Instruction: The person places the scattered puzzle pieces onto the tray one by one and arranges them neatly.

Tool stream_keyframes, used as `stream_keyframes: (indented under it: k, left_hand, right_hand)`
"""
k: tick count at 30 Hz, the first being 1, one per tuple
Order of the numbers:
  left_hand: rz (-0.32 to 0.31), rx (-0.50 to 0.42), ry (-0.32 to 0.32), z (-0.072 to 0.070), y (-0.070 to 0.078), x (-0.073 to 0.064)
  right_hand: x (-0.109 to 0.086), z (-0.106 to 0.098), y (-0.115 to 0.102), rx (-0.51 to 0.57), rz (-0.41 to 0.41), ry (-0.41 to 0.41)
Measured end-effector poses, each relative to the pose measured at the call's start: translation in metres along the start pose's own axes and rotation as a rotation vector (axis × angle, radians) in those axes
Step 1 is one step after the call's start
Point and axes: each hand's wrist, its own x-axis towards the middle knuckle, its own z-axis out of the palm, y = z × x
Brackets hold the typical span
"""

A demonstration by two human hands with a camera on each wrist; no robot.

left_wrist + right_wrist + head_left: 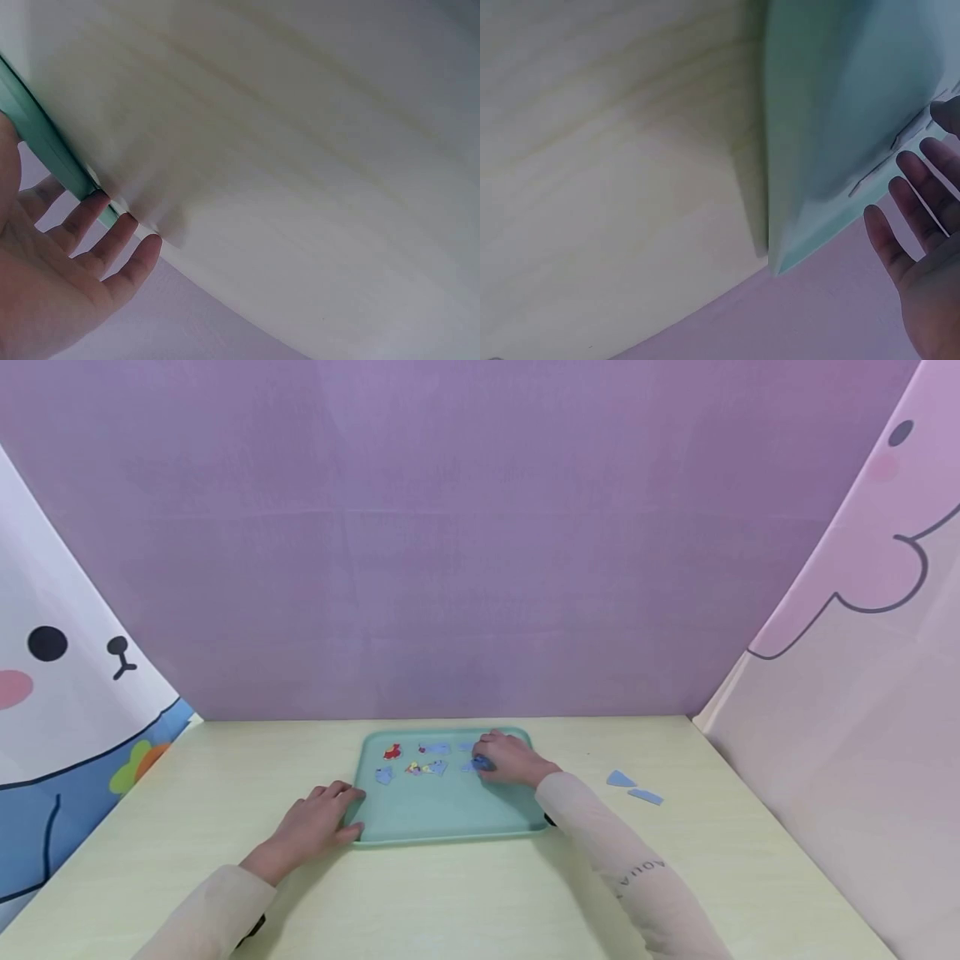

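Observation:
My left hand (318, 818) lies at the left edge of the green tray (450, 814), its fingers and thumb spread along the rim. In the left wrist view, the fingertips (129, 225) reach past the tray's rim (45, 135) over the tabletop. My right hand (513, 760) is over the tray's right part, fingers lowered at a dark blue puzzle piece (482, 763) that the hand partly covers. The right wrist view has the fingers loosely spread, with the thumb (946, 114) close by flat pieces on the tray.
Several flat picture pieces lie in rows on the tray, among them a red one (392, 752) and a light blue one (384, 775). Two blue pieces, one wedge-shaped (620, 778) and one long (646, 797), lie on the table right of the tray. A purple cloth wall (450, 568) stands behind.

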Motion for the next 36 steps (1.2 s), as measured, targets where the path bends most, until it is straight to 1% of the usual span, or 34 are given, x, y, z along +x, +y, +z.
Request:
stream_keyframes:
  k: [10, 14, 15, 18, 21, 23, 24, 30, 31, 36]
  left_hand:
    - [-0.002, -0.002, -0.002, -0.001, 0.001, 0.000]
    - [-0.001, -0.001, 0.000, -0.002, 0.001, 0.000]
    - [0.000, -0.001, 0.001, -0.002, 0.001, 0.000]
    - [0.001, 0.000, 0.000, -0.001, 0.001, 0.000]
    - [0.001, -0.003, 0.001, -0.001, 0.001, -0.001]
    - [0.002, -0.003, 0.002, -0.001, 0.001, -0.001]
    - [0.002, -0.003, 0.003, -0.001, 0.001, -0.001]
    - [0.003, -0.001, 0.001, 0.000, 0.001, -0.001]
    - [0.004, -0.001, 0.003, 0.000, 0.001, -0.001]
    - [0.014, -0.002, 0.014, -0.001, 0.001, -0.001]
  right_hand:
    - [-0.021, -0.010, 0.010, 0.025, -0.018, 0.054]
    - [-0.034, -0.014, 0.013, 0.055, -0.051, 0.090]
    - [-0.038, -0.014, 0.014, 0.042, -0.069, 0.109]
    - [-0.048, -0.016, 0.018, 0.054, -0.084, 0.127]
    - [-0.056, -0.018, 0.021, 0.055, -0.062, 0.125]
    - [-0.061, -0.018, 0.024, 0.068, -0.030, 0.108]
    - [-0.064, -0.018, 0.026, 0.047, -0.029, 0.116]
    - [-0.080, -0.017, 0.036, 0.054, 0.005, 0.121]
    - [-0.083, -0.017, 0.038, 0.068, 0.019, 0.114]
    - [-0.096, -0.018, 0.046, 0.062, 0.039, 0.113]
